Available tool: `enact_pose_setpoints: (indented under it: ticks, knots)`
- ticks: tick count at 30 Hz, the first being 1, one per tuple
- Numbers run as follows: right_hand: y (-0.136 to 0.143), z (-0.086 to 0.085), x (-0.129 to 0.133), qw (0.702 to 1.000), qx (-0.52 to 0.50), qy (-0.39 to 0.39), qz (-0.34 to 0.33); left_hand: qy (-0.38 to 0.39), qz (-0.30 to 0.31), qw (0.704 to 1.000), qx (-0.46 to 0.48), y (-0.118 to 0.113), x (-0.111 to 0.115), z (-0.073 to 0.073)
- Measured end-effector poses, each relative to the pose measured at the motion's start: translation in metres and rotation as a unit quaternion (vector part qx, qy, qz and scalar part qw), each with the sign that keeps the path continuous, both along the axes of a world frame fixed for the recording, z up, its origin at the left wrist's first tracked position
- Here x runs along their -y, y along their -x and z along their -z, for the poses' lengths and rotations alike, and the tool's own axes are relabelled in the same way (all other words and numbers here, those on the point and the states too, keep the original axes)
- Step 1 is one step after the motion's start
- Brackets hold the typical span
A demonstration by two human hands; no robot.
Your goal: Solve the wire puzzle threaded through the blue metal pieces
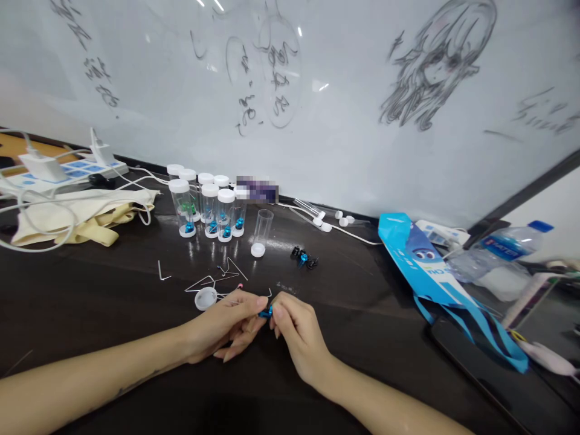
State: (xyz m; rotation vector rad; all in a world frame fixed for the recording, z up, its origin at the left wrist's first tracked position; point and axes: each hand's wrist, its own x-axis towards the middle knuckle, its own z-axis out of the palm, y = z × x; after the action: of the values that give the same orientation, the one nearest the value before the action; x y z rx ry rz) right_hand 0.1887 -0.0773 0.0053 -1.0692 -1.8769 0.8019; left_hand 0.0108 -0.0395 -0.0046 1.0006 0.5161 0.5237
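Observation:
A small blue metal part sits at the fingertips of both hands, low in the middle of the head view. My left hand pinches it between thumb and fingers, palm turned partly up. From the other side, the closed fingers of my right hand meet it and hide much of its shape. Above the fingertips shows a thin bent metal end; whether a hand grips it I cannot tell. Beside my left hand lie a round white cap and several bent metal wires. Farther left is an L-shaped hex key.
Several capped clear tubes holding blue or green pieces stand at the back. One uncapped tube stands nearer, left of small black and blue parts. A cloth lies left; a blue bag and bottle are right.

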Motion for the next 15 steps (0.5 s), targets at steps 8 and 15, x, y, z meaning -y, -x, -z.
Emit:
enact_pose_setpoints:
  ticks: [8, 15]
  knots:
    - [0.0007, -0.002, 0.0008, 1.0, -0.008, -0.025, -0.001, -0.003, -0.01, 1.0, 0.0, 0.0006, 0.0007, -0.0015]
    - [-0.0001, 0.0011, -0.001, 1.0, -0.006, -0.003, -0.008, -0.003, 0.0, 1.0, -0.009, 0.0008, 0.0003, 0.0005]
